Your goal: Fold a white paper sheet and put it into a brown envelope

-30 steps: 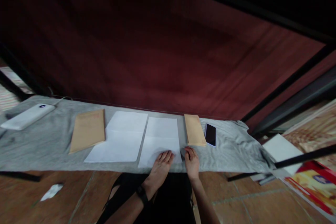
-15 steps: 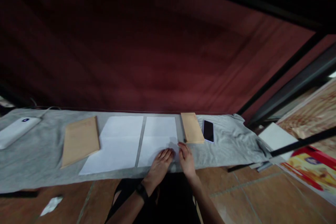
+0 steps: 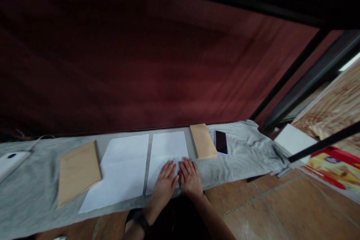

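Two groups of white paper lie side by side on a grey cloth. My left hand [image 3: 165,182] rests flat on the lower part of the right-hand white sheet [image 3: 168,144], fingers stretched out. Beside it, my right hand [image 3: 190,177] lies flat over that sheet's lower right corner, fingers slightly spread. Their thumbs are close together. Left of a narrow gap is the wider white paper [image 3: 123,168], with a faint crease across it. Just beyond my right hand lies a narrow brown envelope [image 3: 203,141]. Neither hand holds anything.
A larger brown envelope [image 3: 78,168] lies at the left, touching the wide paper's edge. A phone [image 3: 221,142] is right of the narrow envelope. A white device with a cable [image 3: 12,161] sits far left. Grey cloth [image 3: 239,157] covers the table; a dark red panel [image 3: 157,82] rises behind.
My right hand has moved left from beside the sheet's edge onto its corner, and its fingers have flattened. My left hand has shifted slightly left, fingers more spread. The view has tilted.
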The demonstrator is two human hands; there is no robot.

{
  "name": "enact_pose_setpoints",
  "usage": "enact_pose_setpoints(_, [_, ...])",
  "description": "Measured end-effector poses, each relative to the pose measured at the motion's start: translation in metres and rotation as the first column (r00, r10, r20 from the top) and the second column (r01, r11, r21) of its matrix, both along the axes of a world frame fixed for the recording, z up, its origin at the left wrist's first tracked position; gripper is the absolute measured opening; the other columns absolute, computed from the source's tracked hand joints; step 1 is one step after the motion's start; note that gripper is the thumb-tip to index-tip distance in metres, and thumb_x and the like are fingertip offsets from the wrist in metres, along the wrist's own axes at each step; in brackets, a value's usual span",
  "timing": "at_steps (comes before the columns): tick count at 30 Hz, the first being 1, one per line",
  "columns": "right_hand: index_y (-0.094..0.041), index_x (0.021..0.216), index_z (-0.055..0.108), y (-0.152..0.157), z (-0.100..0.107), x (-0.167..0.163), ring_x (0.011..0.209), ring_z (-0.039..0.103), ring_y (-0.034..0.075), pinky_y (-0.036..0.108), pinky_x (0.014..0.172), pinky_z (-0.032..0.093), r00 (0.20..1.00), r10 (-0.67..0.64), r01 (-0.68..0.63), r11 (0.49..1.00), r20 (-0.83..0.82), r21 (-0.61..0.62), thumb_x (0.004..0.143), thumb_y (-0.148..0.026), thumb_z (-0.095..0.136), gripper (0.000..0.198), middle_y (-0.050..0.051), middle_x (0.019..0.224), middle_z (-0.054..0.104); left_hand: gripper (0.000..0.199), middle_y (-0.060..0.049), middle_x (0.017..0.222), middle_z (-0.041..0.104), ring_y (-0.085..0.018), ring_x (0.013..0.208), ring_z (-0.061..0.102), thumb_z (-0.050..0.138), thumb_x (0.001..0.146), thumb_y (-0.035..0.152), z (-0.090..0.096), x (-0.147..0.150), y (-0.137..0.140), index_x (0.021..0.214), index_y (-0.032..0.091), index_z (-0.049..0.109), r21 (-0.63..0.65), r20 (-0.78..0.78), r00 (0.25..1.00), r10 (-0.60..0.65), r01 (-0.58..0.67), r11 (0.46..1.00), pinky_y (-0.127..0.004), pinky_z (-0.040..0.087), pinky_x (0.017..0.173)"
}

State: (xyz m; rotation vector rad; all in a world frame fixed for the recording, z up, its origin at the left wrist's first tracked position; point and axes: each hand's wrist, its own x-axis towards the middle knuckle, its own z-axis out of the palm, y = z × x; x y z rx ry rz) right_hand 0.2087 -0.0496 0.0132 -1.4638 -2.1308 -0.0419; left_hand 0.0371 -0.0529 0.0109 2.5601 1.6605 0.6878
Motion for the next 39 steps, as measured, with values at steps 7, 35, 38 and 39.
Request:
enact_pose_setpoints(7, [-0.024, 0.145, 0.051, 0.002, -0.01, -0.003, 0.137, 0.048, 0.025, 0.046, 0.118, 0.032, 0.999, -0.025, 0.025, 0.999, -0.027, 0.023, 0.101, -0.037, 0.048, 0.046, 0.007, 0.148, 0.053, 0.051, -0.012, 0.155, 0.045, -0.03, 0.145, 0.038, 0.036, 0.1, 0.038, 0.006, 0.011, 0.075, 0.145, 0.017, 0.049, -0.006, -0.133, 0.987, 0.085, -0.086, 0.996, -0.053, 0.033, 0.116])
enact_pose_setpoints(35, [-0.014, 0.145, 0.05, 0.013, 0.005, -0.07, 0.141, 0.043, 0.021, 0.044, 0.118, 0.036, 0.98, 0.166, -0.181, 0.974, -0.11, -0.139, 0.104, -0.028, 0.035, 0.046, 0.011, 0.147, 0.053, 0.064, -0.015, 0.154, 0.045, -0.025, 0.147, 0.035, 0.042, 0.087, 0.014, -0.005, -0.013, -0.024, 0.15, 0.011, 0.039, -0.074, -0.169, 0.978, 0.123, -0.137, 0.988, -0.046, 0.025, 0.123])
enact_pose_setpoints(38, [-0.013, 0.145, 0.05, 0.014, 0.005, -0.057, 0.143, 0.04, 0.022, 0.043, 0.118, 0.033, 0.989, 0.142, -0.145, 0.976, -0.032, -0.162, 0.104, -0.03, 0.038, 0.046, 0.012, 0.15, 0.05, 0.061, -0.019, 0.154, 0.044, -0.027, 0.148, 0.033, 0.039, 0.089, 0.015, -0.002, -0.01, -0.029, 0.149, 0.005, 0.039, -0.058, -0.176, 0.96, 0.219, -0.232, 0.971, -0.047, 0.028, 0.121])
enact_pose_setpoints(39, [-0.013, 0.145, 0.05, 0.014, 0.005, -0.053, 0.143, 0.039, 0.022, 0.044, 0.118, 0.033, 0.992, 0.13, -0.129, 0.978, -0.005, -0.164, 0.104, -0.03, 0.039, 0.046, 0.012, 0.151, 0.049, 0.061, -0.019, 0.154, 0.043, -0.027, 0.148, 0.032, 0.039, 0.09, 0.018, -0.001, -0.01, -0.03, 0.149, 0.005, 0.038, -0.054, -0.168, 0.958, 0.232, -0.244, 0.968, -0.047, 0.029, 0.121])
